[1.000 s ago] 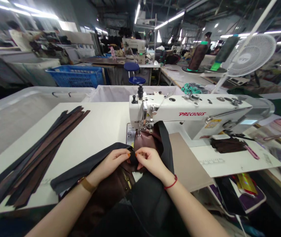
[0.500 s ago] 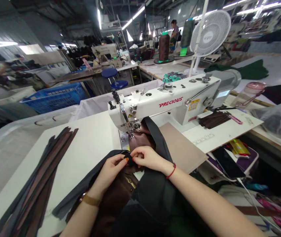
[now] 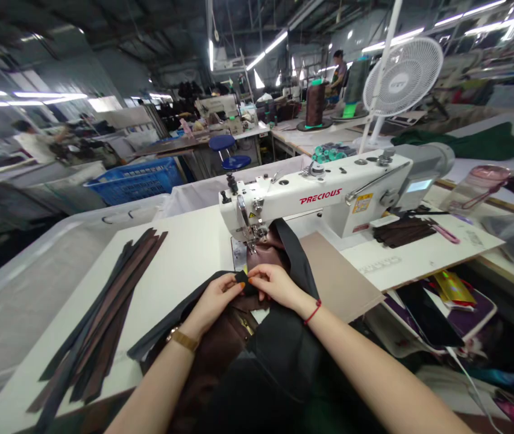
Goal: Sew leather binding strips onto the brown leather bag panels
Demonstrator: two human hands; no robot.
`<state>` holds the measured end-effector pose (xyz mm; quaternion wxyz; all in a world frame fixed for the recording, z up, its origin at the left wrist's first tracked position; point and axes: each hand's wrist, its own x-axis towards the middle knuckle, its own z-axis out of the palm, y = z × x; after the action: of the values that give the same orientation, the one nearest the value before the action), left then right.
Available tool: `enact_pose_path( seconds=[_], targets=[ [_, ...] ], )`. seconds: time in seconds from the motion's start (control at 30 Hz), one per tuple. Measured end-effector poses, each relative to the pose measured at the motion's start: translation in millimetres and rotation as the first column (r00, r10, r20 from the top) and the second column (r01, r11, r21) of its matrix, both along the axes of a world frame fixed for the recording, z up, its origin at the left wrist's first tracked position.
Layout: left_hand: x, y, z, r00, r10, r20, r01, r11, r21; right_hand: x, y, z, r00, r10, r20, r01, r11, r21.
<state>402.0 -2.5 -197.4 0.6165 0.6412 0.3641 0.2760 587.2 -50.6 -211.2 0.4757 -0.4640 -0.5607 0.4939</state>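
Both hands meet just in front of the needle area of a white sewing machine [image 3: 324, 196]. My left hand [image 3: 214, 301] is closed, pinching a small folded piece of black fabric [image 3: 241, 277] between thumb and fingers. From the other side my right hand [image 3: 279, 286] pinches the same fabric, its lower fingers curled out of sight. Below them a dark brown and black fabric item [image 3: 220, 355] spreads towards me, with a brass zipper [image 3: 246, 325] on it. Its brown part [image 3: 261, 254] reaches up to the presser foot [image 3: 252, 244].
Brown and black strips [image 3: 116, 301] lie on the white table [image 3: 179, 253] at left. A beige board [image 3: 329, 271] lies right of the needle. More brown strips [image 3: 401, 232] and a pink-handled tool [image 3: 445, 234] rest near the machine's base. A fan [image 3: 404, 77] stands behind.
The view has turned, so the scene sits further right and slightly lower. Both hands still pinch the black fabric, whose folded tip now stands up more visibly between the fingers.
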Motion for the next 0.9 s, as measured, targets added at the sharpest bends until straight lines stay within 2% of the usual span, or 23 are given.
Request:
enact_pose_path(
  seconds=[0.13, 0.37, 0.6, 0.9],
  targets=[
    [-1.5, 2.9, 1.1, 0.995, 0.08, 0.06, -0.08, 0.997, 0.003, -1.6, 0.6, -3.4, 0.999, -0.008, 0.046, 0.006, 0.999, 0.044],
    [-2.9, 10.3, 1.7, 0.985, 0.109, 0.134, -0.104, 0.993, -0.048, -4.0, 7.1, -9.5, 0.982, -0.058, 0.181, 0.037, 0.993, 0.115],
    [4.1, 4.0, 4.2, 0.979, 0.173, 0.103, -0.169, 0.984, -0.046, -4.6, 9.1, -11.7, 0.956, -0.084, 0.282, 0.046, 0.989, 0.138],
    [6.9, 3.4, 1.8, 0.975, 0.223, 0.014, -0.223, 0.973, 0.05, -4.3, 8.7, -9.2, 0.944, -0.076, 0.32, 0.025, 0.986, 0.162]
  ],
)
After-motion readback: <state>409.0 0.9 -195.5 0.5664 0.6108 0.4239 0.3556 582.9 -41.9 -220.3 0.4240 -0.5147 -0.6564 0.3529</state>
